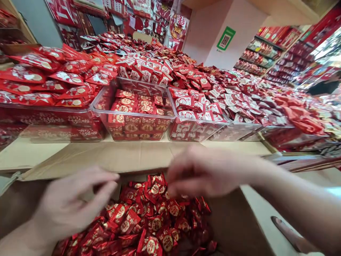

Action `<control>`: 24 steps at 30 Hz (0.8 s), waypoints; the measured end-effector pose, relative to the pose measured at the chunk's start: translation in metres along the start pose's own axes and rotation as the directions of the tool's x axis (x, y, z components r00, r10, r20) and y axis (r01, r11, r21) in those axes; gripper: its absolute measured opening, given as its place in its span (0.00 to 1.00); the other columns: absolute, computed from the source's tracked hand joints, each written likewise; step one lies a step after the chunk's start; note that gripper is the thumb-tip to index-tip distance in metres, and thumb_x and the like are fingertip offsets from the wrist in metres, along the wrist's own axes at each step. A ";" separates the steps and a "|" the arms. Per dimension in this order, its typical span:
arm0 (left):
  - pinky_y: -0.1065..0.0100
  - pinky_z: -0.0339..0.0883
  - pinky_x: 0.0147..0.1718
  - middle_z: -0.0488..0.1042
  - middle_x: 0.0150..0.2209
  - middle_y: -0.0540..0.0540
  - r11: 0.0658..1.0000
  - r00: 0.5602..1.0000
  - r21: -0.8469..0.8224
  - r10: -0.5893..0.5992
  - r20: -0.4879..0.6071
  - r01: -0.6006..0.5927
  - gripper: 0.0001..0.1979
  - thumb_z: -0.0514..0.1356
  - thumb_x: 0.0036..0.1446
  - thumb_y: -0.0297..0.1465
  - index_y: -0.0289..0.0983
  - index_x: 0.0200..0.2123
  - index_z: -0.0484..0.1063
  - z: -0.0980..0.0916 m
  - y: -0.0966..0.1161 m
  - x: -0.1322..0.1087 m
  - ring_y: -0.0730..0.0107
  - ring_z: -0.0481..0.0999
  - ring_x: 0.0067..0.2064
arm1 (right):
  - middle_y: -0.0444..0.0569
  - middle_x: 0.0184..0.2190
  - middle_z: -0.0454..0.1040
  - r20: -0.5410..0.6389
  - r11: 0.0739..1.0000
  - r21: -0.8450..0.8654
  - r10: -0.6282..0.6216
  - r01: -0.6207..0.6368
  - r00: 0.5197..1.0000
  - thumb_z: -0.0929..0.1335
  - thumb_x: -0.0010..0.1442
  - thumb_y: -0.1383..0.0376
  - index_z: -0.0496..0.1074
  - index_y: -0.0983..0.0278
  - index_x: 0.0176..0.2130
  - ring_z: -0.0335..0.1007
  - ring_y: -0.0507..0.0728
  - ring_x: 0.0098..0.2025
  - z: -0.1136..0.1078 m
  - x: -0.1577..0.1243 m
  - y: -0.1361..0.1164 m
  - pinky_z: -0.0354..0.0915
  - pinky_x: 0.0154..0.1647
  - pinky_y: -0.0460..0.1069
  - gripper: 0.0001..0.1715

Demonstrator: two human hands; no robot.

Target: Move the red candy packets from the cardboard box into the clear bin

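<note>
A heap of packaged sweets (149,55) spreads across the upper half of the view behind a row of clear bins, running off to the far right. A pale pillar (223,35) rises out of it, right of centre. In front, a cardboard box (229,220) stands open at the bottom, its far flap (106,156) lying against the pale ledge (21,151) under the bins. The left bin (53,110) is piled above its rim with large red packs (26,74); the middle bin (133,114) holds red and gold packets (125,106) in neat rows, below its rim; the right bin (197,121) has red and white ones (186,101). Both hands are above the box. The right hand (197,174), blurred, is over the far right part of the candies, fingers curled; whether it grips anything cannot be told. The left hand (70,202) is over the left side, palm turned inward, loosely open, thumb and forefinger apart with nothing seen between them. Below and between the hands, the candies (154,213) lie loose inside the box, red wrappers with round gold marks. Smaller in view, a green sign (226,38) with a square code hangs on the pillar.
</note>
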State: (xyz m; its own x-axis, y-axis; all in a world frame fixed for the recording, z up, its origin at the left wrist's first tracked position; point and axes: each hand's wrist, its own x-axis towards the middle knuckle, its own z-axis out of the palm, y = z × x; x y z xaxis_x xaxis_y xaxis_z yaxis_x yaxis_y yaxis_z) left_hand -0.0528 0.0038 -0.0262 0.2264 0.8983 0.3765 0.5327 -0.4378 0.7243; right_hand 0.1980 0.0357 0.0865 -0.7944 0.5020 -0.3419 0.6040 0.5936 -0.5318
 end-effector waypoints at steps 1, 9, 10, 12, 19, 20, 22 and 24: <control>0.72 0.68 0.28 0.75 0.27 0.55 0.988 0.981 0.040 0.141 0.133 -0.147 0.12 0.59 0.47 0.27 0.49 0.36 0.71 0.012 0.003 -0.006 0.72 0.73 0.27 | 0.44 0.29 0.74 0.137 1.000 0.024 0.017 -0.020 0.990 0.61 0.57 0.61 0.72 0.62 0.36 0.68 0.48 0.28 0.021 -0.006 0.005 0.61 0.28 0.42 0.13; 0.40 0.47 0.52 0.49 0.63 0.44 0.893 0.582 0.444 -0.324 0.746 -0.072 0.29 0.57 0.48 0.33 0.56 0.54 0.56 0.075 -0.019 -0.049 0.42 0.44 0.61 | 0.65 0.52 0.62 0.198 0.895 -0.360 0.350 -0.264 0.916 0.68 0.47 0.64 0.64 0.65 0.50 0.62 0.68 0.50 0.140 0.016 0.075 0.66 0.39 0.58 0.30; 0.38 0.46 0.52 0.49 0.62 0.42 0.867 0.559 0.496 -0.385 0.735 -0.054 0.29 0.57 0.48 0.33 0.56 0.54 0.56 0.075 -0.021 -0.051 0.40 0.44 0.61 | 0.65 0.55 0.57 0.179 0.898 -0.369 0.321 -0.240 0.930 0.69 0.45 0.64 0.62 0.65 0.52 0.57 0.70 0.54 0.147 0.015 0.077 0.64 0.42 0.61 0.34; 0.38 0.48 0.50 0.52 0.61 0.39 0.817 0.527 0.575 -0.477 0.703 -0.028 0.29 0.57 0.47 0.32 0.55 0.54 0.57 0.072 -0.020 -0.052 0.37 0.47 0.60 | 0.66 0.56 0.54 0.188 0.904 -0.391 0.265 -0.175 0.946 0.71 0.41 0.64 0.63 0.65 0.51 0.54 0.72 0.55 0.159 0.012 0.076 0.61 0.44 0.63 0.37; 0.39 0.58 0.43 0.60 0.57 0.32 0.703 0.370 0.703 -0.629 0.684 -0.104 0.33 0.61 0.38 0.27 0.51 0.51 0.62 0.070 0.014 -0.035 0.30 0.57 0.55 | 0.59 0.46 0.67 0.488 0.899 -0.435 0.277 -0.044 0.828 0.71 0.42 0.65 0.67 0.53 0.47 0.69 0.67 0.40 0.178 -0.003 0.053 0.67 0.28 0.56 0.30; 0.40 0.59 0.42 0.62 0.56 0.30 0.700 0.352 0.704 -0.633 0.690 -0.121 0.34 0.62 0.36 0.25 0.50 0.51 0.63 0.071 0.018 -0.033 0.29 0.59 0.54 | 0.58 0.43 0.68 0.515 0.900 -0.435 0.282 -0.036 0.809 0.71 0.41 0.65 0.67 0.55 0.46 0.70 0.65 0.37 0.180 -0.003 0.051 0.68 0.26 0.55 0.29; 0.41 0.61 0.40 0.65 0.53 0.26 0.700 0.328 0.700 -0.633 0.701 -0.145 0.37 0.63 0.32 0.21 0.47 0.50 0.66 0.072 0.023 -0.031 0.28 0.61 0.52 | 0.57 0.38 0.71 0.445 0.884 -0.464 0.287 -0.056 0.848 0.69 0.43 0.67 0.69 0.62 0.43 0.70 0.63 0.35 0.185 -0.002 0.045 0.68 0.28 0.54 0.23; 0.41 0.62 0.38 0.68 0.50 0.25 0.700 0.315 0.696 -0.633 0.708 -0.158 0.37 0.64 0.28 0.19 0.44 0.48 0.69 0.073 0.025 -0.031 0.28 0.65 0.49 | 0.58 0.39 0.71 0.290 0.872 -0.487 0.216 -0.050 0.933 0.67 0.47 0.67 0.71 0.65 0.39 0.68 0.63 0.39 0.190 0.003 0.041 0.67 0.32 0.56 0.15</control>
State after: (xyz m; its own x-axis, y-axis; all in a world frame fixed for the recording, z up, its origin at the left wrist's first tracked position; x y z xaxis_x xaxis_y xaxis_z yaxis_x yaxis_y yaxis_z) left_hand 0.0126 -0.0323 -0.0616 0.3111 0.5855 -0.7486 0.9049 -0.4231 0.0452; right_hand 0.2078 -0.0584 -0.0836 -0.6291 0.4139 -0.6579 0.5975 0.7989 -0.0688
